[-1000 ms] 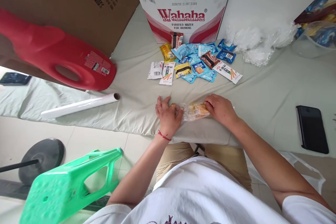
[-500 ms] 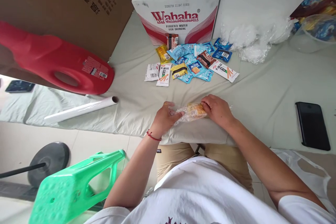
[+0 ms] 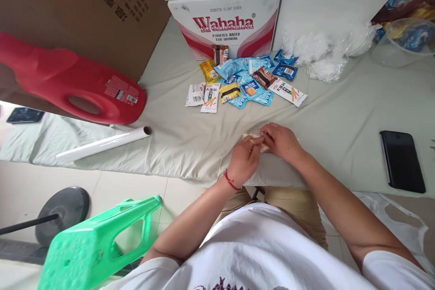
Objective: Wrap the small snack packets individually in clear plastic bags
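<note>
Both hands are at the near edge of a cloth-covered table [image 3: 183, 145], meeting over a small wrapped packet [image 3: 248, 136]. The packet lies on the cloth directly before the person and is largely hidden by the fingers; a pale yellowish part shows above the left hand's knuckles.

The right hand [image 3: 284, 145] pinches the packet's right end between thumb and curled fingers. The left hand [image 3: 244, 161], with a red bracelet [image 3: 231, 180] at the wrist, reaches across the packet, its fingers close against those of the right. Whether it grips the packet or merely presses on it cannot be determined.

Beyond the hands, a heap of snack packets [image 3: 251, 90] lies before a white and red water carton [image 3: 224, 25]. One brown packet leans against the carton's front. Crumpled clear plastic [image 3: 326, 54] lies to the right of the heap, near a clear tub [image 3: 379, 56].

A black phone [image 3: 403, 161] lies at the table's right. At the left are a red jug [image 3: 131, 104] and a white roll [image 3: 105, 144].
</note>
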`<state>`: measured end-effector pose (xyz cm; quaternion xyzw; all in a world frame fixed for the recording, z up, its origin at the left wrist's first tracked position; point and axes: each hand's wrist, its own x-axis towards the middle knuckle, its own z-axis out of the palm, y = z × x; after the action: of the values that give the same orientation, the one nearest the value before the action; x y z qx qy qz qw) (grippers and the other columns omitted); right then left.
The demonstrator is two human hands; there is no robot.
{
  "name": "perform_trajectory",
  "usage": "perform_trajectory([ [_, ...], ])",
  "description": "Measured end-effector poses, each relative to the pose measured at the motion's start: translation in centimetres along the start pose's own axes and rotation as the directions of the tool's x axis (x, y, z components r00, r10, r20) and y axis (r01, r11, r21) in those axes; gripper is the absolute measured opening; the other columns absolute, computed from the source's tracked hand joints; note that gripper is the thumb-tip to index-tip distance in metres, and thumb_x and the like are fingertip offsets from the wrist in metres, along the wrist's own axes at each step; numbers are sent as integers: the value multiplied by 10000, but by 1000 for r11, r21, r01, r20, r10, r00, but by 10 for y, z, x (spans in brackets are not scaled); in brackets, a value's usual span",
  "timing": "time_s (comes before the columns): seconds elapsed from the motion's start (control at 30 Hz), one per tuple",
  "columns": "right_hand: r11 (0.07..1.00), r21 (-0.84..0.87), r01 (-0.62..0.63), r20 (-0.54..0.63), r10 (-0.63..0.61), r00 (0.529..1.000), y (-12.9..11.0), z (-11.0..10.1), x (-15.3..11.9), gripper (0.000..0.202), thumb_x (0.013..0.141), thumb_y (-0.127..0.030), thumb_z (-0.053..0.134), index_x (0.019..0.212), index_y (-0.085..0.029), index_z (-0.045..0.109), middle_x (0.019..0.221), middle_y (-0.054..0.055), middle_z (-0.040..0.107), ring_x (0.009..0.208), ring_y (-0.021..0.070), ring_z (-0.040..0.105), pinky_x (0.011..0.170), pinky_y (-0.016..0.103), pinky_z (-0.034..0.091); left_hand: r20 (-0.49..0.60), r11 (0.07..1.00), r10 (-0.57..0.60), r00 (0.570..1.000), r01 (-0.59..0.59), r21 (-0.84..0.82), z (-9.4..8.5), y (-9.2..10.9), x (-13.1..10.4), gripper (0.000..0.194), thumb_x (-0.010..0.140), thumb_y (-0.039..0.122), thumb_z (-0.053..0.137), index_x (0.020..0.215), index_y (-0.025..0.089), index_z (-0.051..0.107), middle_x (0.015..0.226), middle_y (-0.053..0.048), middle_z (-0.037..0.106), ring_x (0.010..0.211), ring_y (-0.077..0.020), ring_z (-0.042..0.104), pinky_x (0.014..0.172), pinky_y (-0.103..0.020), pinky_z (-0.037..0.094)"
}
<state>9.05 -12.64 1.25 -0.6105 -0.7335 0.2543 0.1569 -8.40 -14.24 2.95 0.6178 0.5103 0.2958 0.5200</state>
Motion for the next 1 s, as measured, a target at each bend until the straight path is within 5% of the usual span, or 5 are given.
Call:
perform_trajectory([
  [0.33,973,177,-145,-170,176,970,62,-46,-15,474,1005,-544,467,1223,-217,732,1061,93,751,994,252,650,862,349,489,27,705,18,999,-32,709,8,12,-2,342,981,253,539,1200,283,800,997,-57,792,923,-236,736,760,-319,527],
  [0.53,987,-57,-151,51,154,987,56,-33,-31,387,911,-518,607,1071,-201,761,923,102,704,962,286,575,888,384,444,-21,737,16,1000,2,676,5,6,10,312,945,263,618,1213,282,776,1116,-78,744,1119,-275,660,958,-387,517],
  [0.73,988,-79,-136,-101,128,987,29,-17,-43,193,929,-335,550,939,-193,680,1063,121,648,905,232,591,813,328,431,-230,822,63,971,80,563,4,-18,17,567,707,426,875,1157,166,648,1481,-208,490,1533,-447,285,1239,-613,274],
  [0.9,973,-1,-229,-90,228,969,-3,-1,-55,84,922,-228,476,918,-224,560,829,51,653,702,201,564,639,296,348,-228,897,124,966,-11,442,19,-17,2,306,757,253,762,960,213,537,1097,-93,568,1090,-287,605,967,-437,505],
  [1.0,917,320,-237,-118,287,951,-9,9,-61,91,910,-264,475,943,-229,552,862,45,681,763,205,603,675,295,421,-182,868,237,954,-124,480,33,-14,-12,180,831,200,687,951,217,554,1046,-95,564,928,-245,583,820,-384,485],
])
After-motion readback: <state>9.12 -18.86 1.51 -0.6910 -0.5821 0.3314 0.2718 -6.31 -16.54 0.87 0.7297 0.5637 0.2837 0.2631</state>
